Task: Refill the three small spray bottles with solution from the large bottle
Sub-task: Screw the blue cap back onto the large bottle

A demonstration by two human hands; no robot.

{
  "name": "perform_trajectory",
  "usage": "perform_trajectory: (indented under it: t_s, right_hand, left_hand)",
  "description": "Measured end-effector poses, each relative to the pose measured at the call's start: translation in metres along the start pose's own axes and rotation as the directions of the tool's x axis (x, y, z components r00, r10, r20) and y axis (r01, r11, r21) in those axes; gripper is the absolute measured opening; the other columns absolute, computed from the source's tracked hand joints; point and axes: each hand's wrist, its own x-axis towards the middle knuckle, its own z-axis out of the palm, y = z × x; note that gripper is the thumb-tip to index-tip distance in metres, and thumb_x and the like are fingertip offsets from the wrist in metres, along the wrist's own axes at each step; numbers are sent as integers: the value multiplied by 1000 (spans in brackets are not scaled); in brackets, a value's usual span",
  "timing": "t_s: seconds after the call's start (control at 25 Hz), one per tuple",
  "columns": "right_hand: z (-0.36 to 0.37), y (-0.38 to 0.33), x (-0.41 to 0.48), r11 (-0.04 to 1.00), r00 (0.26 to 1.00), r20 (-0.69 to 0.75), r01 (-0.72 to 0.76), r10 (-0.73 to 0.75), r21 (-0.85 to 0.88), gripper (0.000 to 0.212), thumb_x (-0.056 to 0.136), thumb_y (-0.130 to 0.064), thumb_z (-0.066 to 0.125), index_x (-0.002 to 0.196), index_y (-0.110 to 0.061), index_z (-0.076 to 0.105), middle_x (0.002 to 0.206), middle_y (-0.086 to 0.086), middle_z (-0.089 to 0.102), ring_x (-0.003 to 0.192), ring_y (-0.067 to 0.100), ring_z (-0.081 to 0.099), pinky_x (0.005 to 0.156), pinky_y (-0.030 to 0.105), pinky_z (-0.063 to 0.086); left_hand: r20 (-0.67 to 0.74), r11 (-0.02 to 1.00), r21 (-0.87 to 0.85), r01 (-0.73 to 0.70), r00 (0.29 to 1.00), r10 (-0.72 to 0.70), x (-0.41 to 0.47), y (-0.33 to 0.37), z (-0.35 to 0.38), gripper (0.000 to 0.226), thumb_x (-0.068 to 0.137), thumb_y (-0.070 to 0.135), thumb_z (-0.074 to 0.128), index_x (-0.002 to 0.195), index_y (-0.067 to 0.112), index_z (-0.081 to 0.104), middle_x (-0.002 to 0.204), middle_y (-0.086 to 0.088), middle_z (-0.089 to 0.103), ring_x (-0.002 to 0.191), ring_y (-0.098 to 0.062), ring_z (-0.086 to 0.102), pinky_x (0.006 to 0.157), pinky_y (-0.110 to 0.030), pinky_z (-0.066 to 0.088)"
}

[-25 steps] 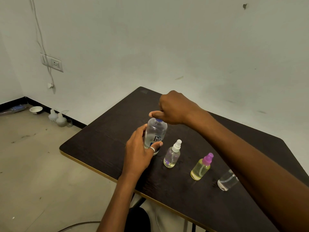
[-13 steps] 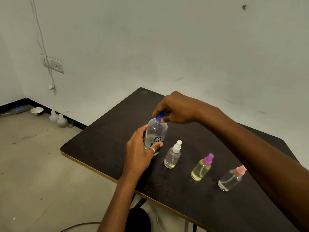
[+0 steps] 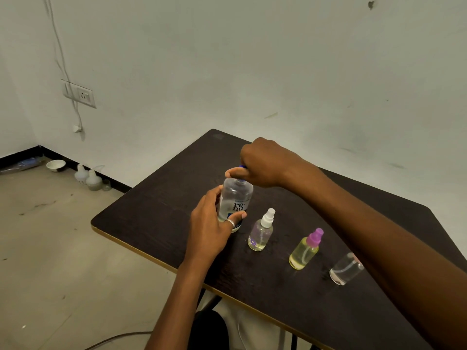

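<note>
A large clear bottle (image 3: 237, 198) with a "renu" label stands upright on the dark table (image 3: 156, 215). My left hand (image 3: 209, 228) wraps its lower body. My right hand (image 3: 260, 165) closes over its blue cap, which is mostly hidden. To the right stands a row of small spray bottles: one with a white sprayer (image 3: 261, 231), one with a purple sprayer and yellow liquid (image 3: 304, 251), and a clear one (image 3: 345, 270) whose top my right forearm hides.
The table's left edge (image 3: 141, 246) drops to a concrete floor. A white bowl (image 3: 56, 164), two pale jugs (image 3: 88, 176) and a small glass sit against the far wall. A socket (image 3: 82, 95) with a hanging cable is on the wall.
My right hand has turned on the large bottle's cap, covering the blue cap that showed half a second ago. My forearm has dropped over the rightmost small bottle's top. My left hand stays put.
</note>
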Motion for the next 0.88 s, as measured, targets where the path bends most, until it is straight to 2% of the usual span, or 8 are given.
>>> perform_trajectory:
  t_s: [0.12, 0.2, 0.28, 0.36, 0.48, 0.64, 0.76, 0.88]
  right_hand:
    - [-2, 1, -1, 1000, 1000, 12, -3, 3, 9, 62, 88, -65, 49, 54, -12, 50, 51, 4, 47, 50, 17, 47, 47, 29, 34]
    - [-9, 8, -4, 995, 997, 56, 51, -55, 84, 55, 88, -63, 49, 78, -12, 68, 71, 4, 66, 66, 17, 60, 62, 34, 50]
    - [-17, 15, -10, 980, 986, 104, 110, -128, 166, 39, 89, -49, 60, 113, -18, 67, 104, -2, 71, 88, 12, 64, 80, 30, 52]
    - [-20, 20, -11, 971, 975, 121, 163, -186, 176, 37, 86, -29, 69, 122, -21, 64, 114, -5, 68, 92, 7, 61, 83, 23, 47]
    - [-16, 19, -9, 968, 980, 78, 165, -182, 189, 32, 86, -16, 69, 118, -19, 68, 112, -4, 70, 87, 5, 60, 84, 21, 47]
    - [-15, 17, -6, 976, 987, 69, 133, -146, 172, 25, 86, -23, 70, 110, -18, 72, 101, -2, 73, 83, 8, 61, 81, 26, 51]
    - [-11, 15, -7, 988, 993, 60, 92, -100, 123, 23, 87, -36, 66, 98, -16, 73, 88, 2, 71, 81, 18, 63, 75, 36, 53]
    - [-1, 10, -8, 998, 998, 33, 52, -53, 40, 39, 92, -46, 55, 82, -10, 63, 76, 6, 64, 71, 23, 59, 59, 33, 45]
  left_hand:
    - [7, 1000, -7, -2, 1000, 2, 0, 1, 0, 75, 71, 42, 86, 136, 28, 50, 130, 7, 61, 119, -9, 58, 90, -20, 48]
    - [9, 1000, -12, 2, 1000, -2, -1, 1, 0, 75, 71, 41, 86, 136, 28, 50, 130, 8, 61, 119, -9, 58, 92, -22, 50]
    - [6, 1000, -12, 6, 1000, -6, -1, 1, 0, 76, 71, 41, 86, 136, 28, 50, 131, 7, 61, 120, -9, 57, 94, -24, 51]
    - [8, 1000, -10, 4, 1000, -4, 0, 0, -1, 77, 71, 41, 86, 138, 27, 50, 132, 7, 60, 120, -9, 57, 95, -25, 51]
    - [13, 1000, -10, 1, 1000, -1, 0, 0, 0, 77, 72, 40, 86, 138, 25, 50, 132, 6, 60, 121, -10, 58, 97, -28, 53]
    - [10, 1000, -15, -7, 1000, 8, 0, 0, -1, 77, 71, 41, 86, 138, 25, 50, 131, 6, 61, 120, -11, 59, 97, -32, 55]
    - [7, 1000, -15, -15, 1000, 15, 1, -1, 0, 75, 71, 43, 86, 135, 28, 50, 129, 8, 61, 116, -6, 59, 90, -20, 52]
    - [11, 1000, -19, -13, 1000, 13, 0, 0, 0, 75, 69, 45, 85, 134, 30, 51, 128, 10, 61, 111, 0, 56, 79, -5, 43]
